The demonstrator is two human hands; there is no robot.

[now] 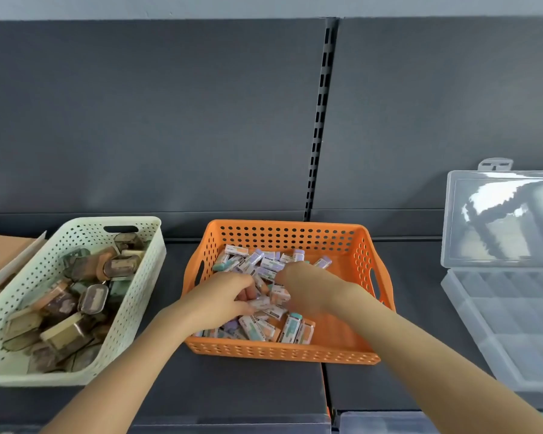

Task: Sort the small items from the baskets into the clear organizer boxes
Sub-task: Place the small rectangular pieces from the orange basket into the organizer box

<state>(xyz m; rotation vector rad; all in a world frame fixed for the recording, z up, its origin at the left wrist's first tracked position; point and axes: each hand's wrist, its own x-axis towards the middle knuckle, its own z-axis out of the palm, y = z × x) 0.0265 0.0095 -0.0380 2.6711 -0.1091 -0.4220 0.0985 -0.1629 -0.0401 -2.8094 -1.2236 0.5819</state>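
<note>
Left hand (223, 297) pinches erasers (262, 303) in the orange basket (282, 355) — gathering a batch for sorting (right hand (309, 288) blurred, grip unclear).

1. A dark grey shelf (232, 389) fills the lower half of the frame, and a seam (325, 383) at lower centre splits it into two sections.
2. A pale green basket (145, 270) sits on it at the left, turned at an angle.
3. An orange basket (282, 352) stands at the centre, across the seam and apart from the green one.
4. A clear organizer box (499, 324) lies at the right edge with its lid (499, 214) raised.
5. A cardboard box (0, 255) shows at the far left edge, cut off by the frame.
</note>
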